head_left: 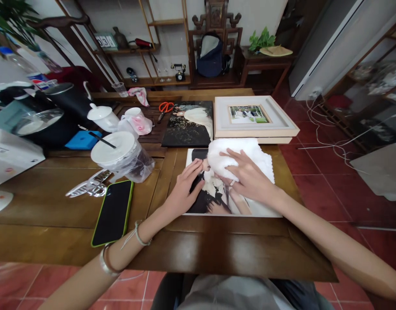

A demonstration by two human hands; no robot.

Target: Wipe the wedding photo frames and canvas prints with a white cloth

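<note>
A white cloth (pixel 259 157) lies bunched on a photo (pixel 217 193), under the right grip (pixel 245 172), whose fingers spread across it; I cannot tell whether they close around the cloth. The left grip (pixel 190 183) is open and flat on the photo's left part, fingers together, holding nothing. The photo lies flat on a brown wooden counter (pixel 198 249), beneath both grips. Beyond the left grip is a dark photo (pixel 191 125); beyond the right grip, a pale frame (pixel 222 116) around a small picture. Orange-handled scissors (pixel 165 108) lie farther off, beside the dark photo. Left of the left grip are a phone (pixel 112 213) with a green edge, and a lidded cup (pixel 120 148) with a black straw. Past the cup stand a blue box (pixel 83 140) and a white teapot (pixel 103 117). Well beyond both grips, a backpack (pixel 211 62) rests on a carved chair (pixel 215 15).
</note>
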